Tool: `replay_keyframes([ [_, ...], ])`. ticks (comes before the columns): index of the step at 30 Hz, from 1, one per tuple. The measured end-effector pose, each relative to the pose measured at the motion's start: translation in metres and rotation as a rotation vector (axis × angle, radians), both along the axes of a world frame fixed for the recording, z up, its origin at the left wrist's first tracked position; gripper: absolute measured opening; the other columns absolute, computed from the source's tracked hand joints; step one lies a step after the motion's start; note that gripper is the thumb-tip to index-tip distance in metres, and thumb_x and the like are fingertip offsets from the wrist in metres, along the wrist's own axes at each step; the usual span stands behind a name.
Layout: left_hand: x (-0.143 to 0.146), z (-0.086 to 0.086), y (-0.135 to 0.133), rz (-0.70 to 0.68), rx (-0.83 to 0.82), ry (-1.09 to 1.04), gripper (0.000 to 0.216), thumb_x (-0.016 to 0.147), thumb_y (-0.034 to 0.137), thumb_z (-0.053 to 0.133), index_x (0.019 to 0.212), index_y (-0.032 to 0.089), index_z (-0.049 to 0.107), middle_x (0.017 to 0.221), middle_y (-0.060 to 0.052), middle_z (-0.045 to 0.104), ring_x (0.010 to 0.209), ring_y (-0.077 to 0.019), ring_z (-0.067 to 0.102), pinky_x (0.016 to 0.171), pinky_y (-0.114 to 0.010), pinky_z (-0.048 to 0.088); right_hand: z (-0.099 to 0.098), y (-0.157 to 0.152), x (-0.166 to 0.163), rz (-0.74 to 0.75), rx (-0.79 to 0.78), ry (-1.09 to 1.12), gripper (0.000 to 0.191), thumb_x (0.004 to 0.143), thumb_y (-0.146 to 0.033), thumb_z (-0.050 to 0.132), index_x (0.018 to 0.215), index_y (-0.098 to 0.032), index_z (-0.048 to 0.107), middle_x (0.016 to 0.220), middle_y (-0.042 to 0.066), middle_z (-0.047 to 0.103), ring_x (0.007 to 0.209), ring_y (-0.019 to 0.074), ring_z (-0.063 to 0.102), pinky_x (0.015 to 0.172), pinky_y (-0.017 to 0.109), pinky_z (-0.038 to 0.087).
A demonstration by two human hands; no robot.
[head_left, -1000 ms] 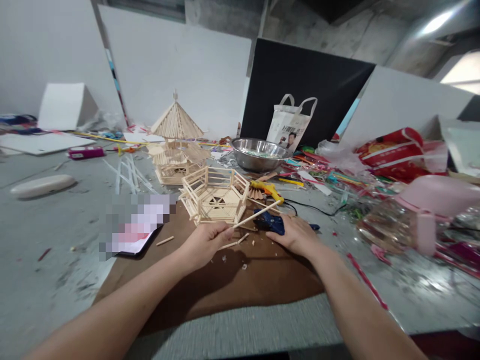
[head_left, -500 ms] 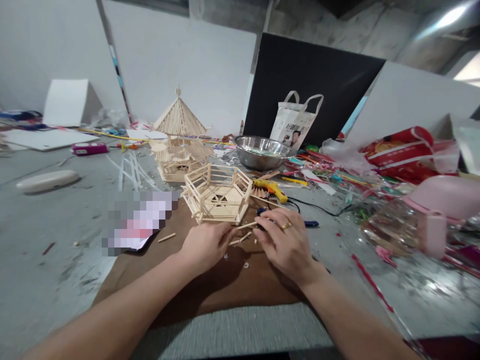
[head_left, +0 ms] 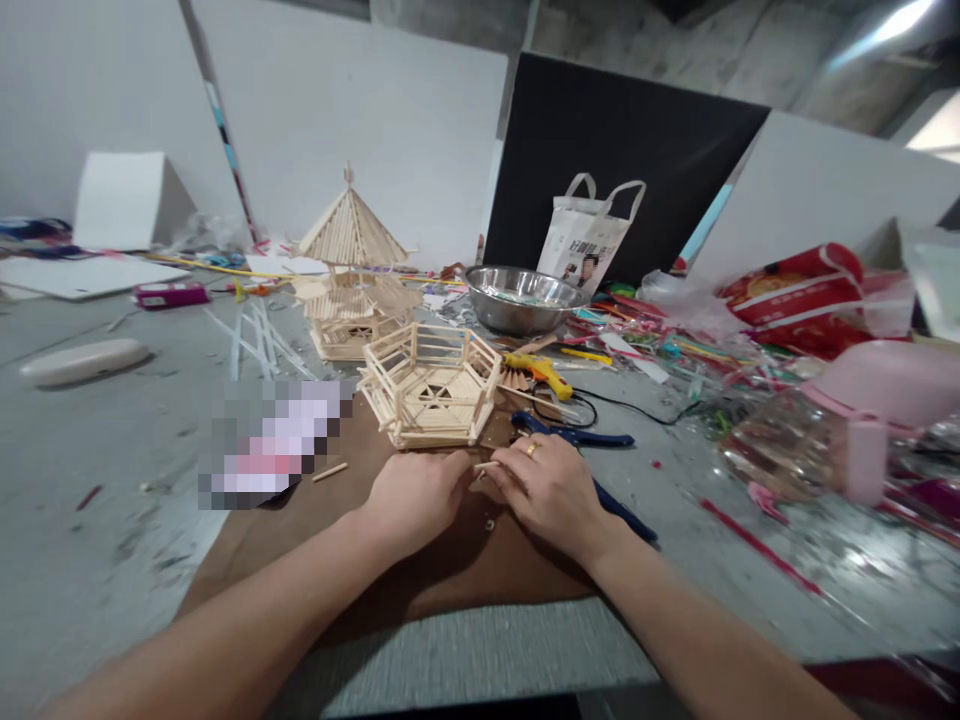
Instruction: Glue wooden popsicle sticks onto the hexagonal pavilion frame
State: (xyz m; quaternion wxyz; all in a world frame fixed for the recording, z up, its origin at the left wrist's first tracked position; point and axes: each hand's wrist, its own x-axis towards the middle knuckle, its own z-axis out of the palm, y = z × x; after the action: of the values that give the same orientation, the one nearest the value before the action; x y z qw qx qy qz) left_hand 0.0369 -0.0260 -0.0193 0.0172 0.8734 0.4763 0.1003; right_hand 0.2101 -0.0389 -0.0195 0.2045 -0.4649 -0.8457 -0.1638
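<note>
Cluttered counter [head_left: 90, 560]: near its front edge, left hand [head_left: 416, 495] and right hand [head_left: 551, 490] are pinching a short wooden stick [head_left: 486, 465], beside the hexagonal stick frame [head_left: 431, 385], which is standing walled but roofless.

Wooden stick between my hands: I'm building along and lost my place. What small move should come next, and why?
Probably raise the wooden stick to the near side of the hexagonal frame. Left hand and right hand both pinch it over the brown mat, and the frame stands just beyond them.
</note>
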Motion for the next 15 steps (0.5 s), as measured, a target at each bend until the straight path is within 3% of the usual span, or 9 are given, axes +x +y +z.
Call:
replay_keyframes([
  [15, 0.0002, 0.005, -0.0043, 0.011, -0.026, 0.003, 0.034, 0.084, 0.033, 0.027, 0.081, 0.021, 0.059, 0.069, -0.006, 0.065, 0.063, -0.0198, 0.061, 0.052, -0.027, 0.04, 0.0, -0.0063, -0.0032, -0.026, 0.041, 0.015, 0.029, 0.083, -0.031, 0.039, 0.063, -0.017, 0.055, 0.06, 0.002, 0.056, 0.059, 0.0115, 0.048, 0.056, 0.025, 0.025],
])
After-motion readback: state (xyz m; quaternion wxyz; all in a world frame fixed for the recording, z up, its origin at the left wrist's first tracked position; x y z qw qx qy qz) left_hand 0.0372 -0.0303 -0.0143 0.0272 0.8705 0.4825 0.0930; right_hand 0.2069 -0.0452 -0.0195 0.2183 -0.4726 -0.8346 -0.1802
